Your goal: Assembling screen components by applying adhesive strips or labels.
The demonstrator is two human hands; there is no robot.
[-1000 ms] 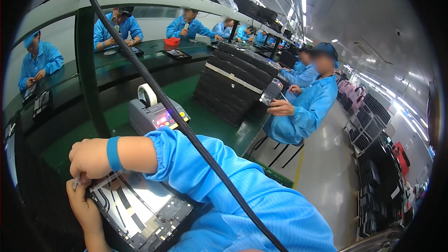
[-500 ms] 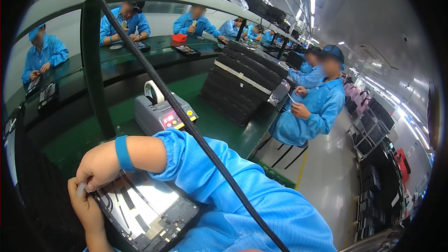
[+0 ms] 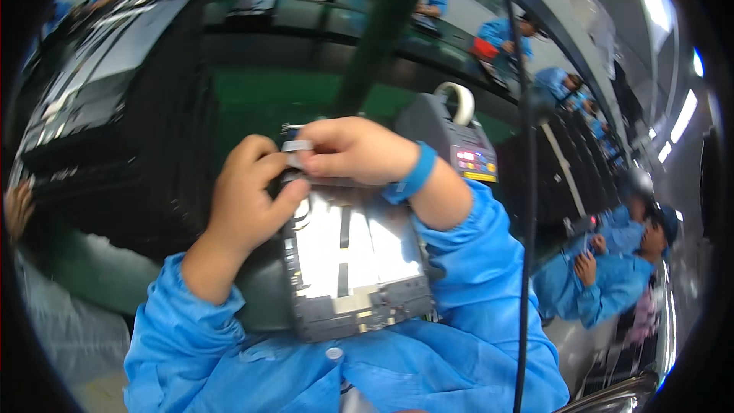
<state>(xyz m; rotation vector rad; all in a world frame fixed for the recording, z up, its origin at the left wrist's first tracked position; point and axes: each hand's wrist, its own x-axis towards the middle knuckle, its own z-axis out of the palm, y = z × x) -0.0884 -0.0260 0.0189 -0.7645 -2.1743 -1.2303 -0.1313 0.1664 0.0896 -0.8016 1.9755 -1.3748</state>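
An opened flat device (image 3: 359, 260), like a tablet or thin screen unit, lies in front of me with its bright metal plate and dark circuit parts showing. At its far left corner, my right hand (image 3: 355, 153), a blue band on the wrist, pinches a small whitish strip of tape (image 3: 298, 146) between thumb and forefinger. My left hand (image 3: 248, 195) is closed at the same corner, its thumb and forefinger close to the strip. Whether those fingers grip the tape or the device's edge is hidden.
A grey tape dispenser (image 3: 440, 130) with a white roll stands beyond my right wrist. Tall black stacks (image 3: 122, 130) rise at the left, more (image 3: 569, 168) at the right. A black cable (image 3: 524, 183) hangs before my right arm. Co-workers in blue sit across and to the right.
My view has swung, bringing the hands and device to the middle and both sleeves into sight. Both hands remain at the same device corner with the whitish strip.
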